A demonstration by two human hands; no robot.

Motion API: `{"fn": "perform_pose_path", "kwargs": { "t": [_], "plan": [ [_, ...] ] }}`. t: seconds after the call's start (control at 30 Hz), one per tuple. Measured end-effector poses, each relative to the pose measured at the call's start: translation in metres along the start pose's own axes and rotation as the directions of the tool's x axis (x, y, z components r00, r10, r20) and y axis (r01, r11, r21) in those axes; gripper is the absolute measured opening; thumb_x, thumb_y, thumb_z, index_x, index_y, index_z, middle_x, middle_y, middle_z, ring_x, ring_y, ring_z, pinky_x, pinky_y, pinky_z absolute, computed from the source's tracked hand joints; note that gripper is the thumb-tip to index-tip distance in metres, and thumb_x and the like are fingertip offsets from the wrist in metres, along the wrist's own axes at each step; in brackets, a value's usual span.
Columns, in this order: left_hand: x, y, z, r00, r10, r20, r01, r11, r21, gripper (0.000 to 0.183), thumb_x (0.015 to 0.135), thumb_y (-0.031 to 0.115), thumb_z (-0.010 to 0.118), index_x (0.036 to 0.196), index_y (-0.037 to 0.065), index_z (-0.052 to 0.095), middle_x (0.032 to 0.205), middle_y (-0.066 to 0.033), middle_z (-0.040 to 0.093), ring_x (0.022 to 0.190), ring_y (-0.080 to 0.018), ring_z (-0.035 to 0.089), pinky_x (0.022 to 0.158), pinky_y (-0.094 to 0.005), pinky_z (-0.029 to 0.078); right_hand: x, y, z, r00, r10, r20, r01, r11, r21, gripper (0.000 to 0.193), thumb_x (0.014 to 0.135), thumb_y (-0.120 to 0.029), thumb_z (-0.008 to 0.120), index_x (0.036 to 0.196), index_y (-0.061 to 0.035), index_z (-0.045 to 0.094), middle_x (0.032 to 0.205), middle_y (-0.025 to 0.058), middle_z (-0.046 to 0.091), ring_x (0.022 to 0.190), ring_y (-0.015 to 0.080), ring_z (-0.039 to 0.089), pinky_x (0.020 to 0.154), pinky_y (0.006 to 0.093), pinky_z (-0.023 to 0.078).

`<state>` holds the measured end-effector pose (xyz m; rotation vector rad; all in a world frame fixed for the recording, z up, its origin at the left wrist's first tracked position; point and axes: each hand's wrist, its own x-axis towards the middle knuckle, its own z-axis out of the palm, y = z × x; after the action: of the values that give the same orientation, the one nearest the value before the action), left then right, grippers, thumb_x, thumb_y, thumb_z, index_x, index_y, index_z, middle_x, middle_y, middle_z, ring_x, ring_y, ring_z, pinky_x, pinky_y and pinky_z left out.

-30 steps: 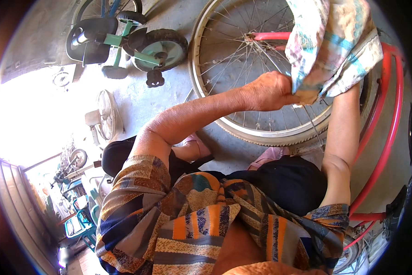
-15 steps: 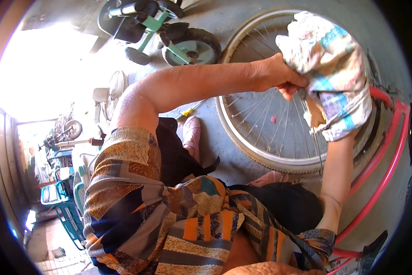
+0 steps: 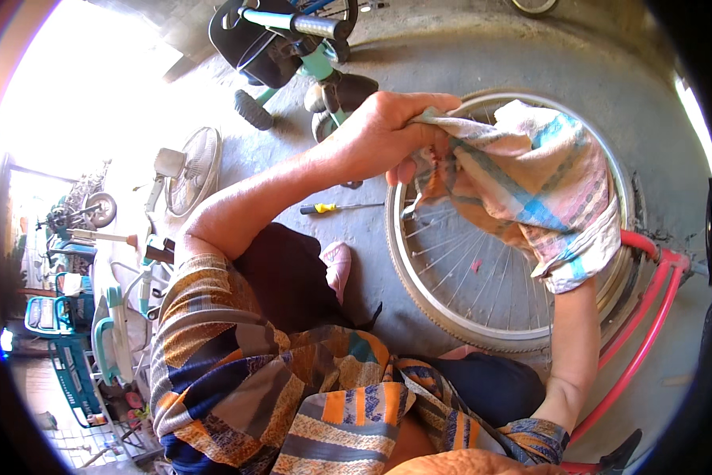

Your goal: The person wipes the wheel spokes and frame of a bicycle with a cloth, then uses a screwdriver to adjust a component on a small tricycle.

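A checked cloth (image 3: 546,178) in white, blue and pinkish tones hangs above a bicycle wheel (image 3: 407,277) with a pale rim and thin spokes. My left hand (image 3: 399,131) pinches one edge of this cloth, its thumb and fingers closed, over the wheel's upper left part. The cloth is stretched from there toward my right arm. My right forearm (image 3: 575,324) reaches up from below, and the right hand is covered by the cloth, so its fingers are hidden. Red bicycle frame tubes (image 3: 663,305) run along the wheel's right side.
A screwdriver (image 3: 320,209) with a yellow and black handle lies on the floor left of the wheel, near my pink shoe (image 3: 336,269). A green and black child's tricycle (image 3: 316,63) stands at the back. A fan (image 3: 193,170) is at the left.
My left hand has drawn its edge of the cloth to the left and up, stretching it out. The view has shifted, so the wheel sits lower and the screwdriver shows in full.
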<state>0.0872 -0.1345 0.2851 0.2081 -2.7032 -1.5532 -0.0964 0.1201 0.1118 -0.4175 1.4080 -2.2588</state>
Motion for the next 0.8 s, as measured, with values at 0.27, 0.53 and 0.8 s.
{"fn": "perform_pose_path", "kwargs": {
  "t": [0.27,0.53,0.8],
  "plan": [
    [-0.037,0.001,-0.081,0.901,0.096,-0.424,-0.273,0.884,-0.379,0.027,0.087,0.004,0.055,0.112,0.000,0.064,0.069,-0.0045,0.066,0.042,-0.0020,0.043,0.038,-0.0164,0.032,0.033,-0.039,0.116,0.979,-0.023,0.204,0.039,0.996,-0.077,0.026,0.094,-0.016,0.051,0.118,-0.0060,0.055,0.116,0.0033,0.061,0.102,0.0133,0.058,0.085,0.0282,0.050],
    [-0.032,-0.003,-0.195,0.620,0.076,-0.781,-0.466,0.836,-0.289,0.018,0.090,0.012,0.059,0.104,0.001,0.064,0.078,-0.0013,0.064,0.049,-0.0055,0.049,0.044,-0.0207,0.041,0.115,-0.070,0.258,0.919,-0.069,0.389,0.114,0.989,-0.093,0.026,0.094,-0.016,0.052,0.118,-0.0059,0.056,0.116,0.0033,0.061,0.102,0.0132,0.058,0.085,0.0282,0.051],
    [0.035,-0.081,-0.270,0.739,0.195,-0.644,0.048,0.939,0.340,0.025,0.091,0.020,0.057,0.106,0.001,0.065,0.085,-0.0061,0.068,0.074,-0.0166,0.064,0.061,-0.0299,0.052,0.136,-0.027,0.278,0.933,0.332,0.139,-0.222,0.834,-0.505,0.032,0.094,-0.013,0.052,0.125,-0.0035,0.053,0.120,0.0045,0.060,0.105,0.0138,0.057,0.088,0.0279,0.050]
  ]
}}
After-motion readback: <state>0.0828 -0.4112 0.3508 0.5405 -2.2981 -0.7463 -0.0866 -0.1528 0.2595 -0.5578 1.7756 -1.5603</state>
